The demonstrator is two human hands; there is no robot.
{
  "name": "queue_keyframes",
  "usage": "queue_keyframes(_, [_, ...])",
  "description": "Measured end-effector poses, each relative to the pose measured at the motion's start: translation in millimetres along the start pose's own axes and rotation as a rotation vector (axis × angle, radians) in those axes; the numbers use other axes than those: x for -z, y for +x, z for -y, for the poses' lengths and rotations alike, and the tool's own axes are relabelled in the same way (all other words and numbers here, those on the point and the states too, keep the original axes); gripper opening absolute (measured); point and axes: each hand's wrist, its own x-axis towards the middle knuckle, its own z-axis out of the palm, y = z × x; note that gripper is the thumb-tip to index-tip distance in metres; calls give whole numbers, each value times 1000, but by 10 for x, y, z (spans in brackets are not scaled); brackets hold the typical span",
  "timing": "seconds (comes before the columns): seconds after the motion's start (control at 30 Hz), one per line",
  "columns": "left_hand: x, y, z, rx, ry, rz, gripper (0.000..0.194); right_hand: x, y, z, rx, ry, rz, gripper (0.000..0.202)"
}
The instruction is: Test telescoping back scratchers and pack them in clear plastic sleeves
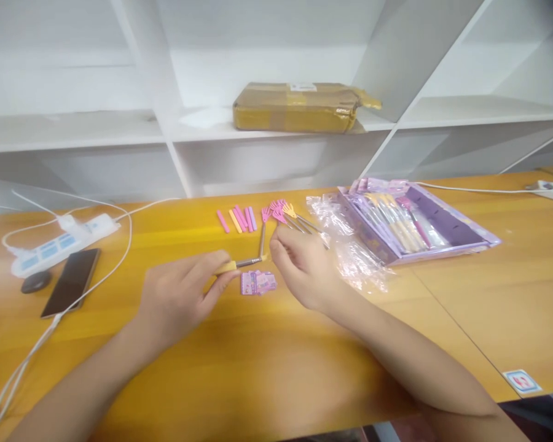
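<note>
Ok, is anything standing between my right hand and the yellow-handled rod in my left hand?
Nothing visible stands between your right hand and the yellow-handled rod in your left hand, though blur hides whether they touch. The pink-topped rod lies just beyond, and the purple cards nearer you.

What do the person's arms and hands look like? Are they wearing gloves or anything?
No gloves! The left hand and right hand are both bare. The left forearm and right forearm are bare too, with no sleeve showing. I see no watch or bracelet on either wrist. The fingers are a bit blurry, so a tiny ring would be hard to spot.
</note>
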Motion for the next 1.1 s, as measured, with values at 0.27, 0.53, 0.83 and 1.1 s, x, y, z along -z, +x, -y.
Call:
queue_keyframes(0.27, [131, 29, 27, 61, -101, 81, 33, 0, -13, -6, 23, -31, -7, 32])
queue_keyframes(0.53, [151, 64, 50, 8, -4, 109, 31, -60, -26, -52, -6, -32, 46, 35])
queue_keyframes(0.83, [174, 77, 58, 36, 12, 113, 39, -68, -34, -39, -5, -32, 69, 34])
queue_keyframes(1.1, [218, 92, 72, 69, -51, 164, 44, -79, -49, -40, -28, -34, 116, 34])
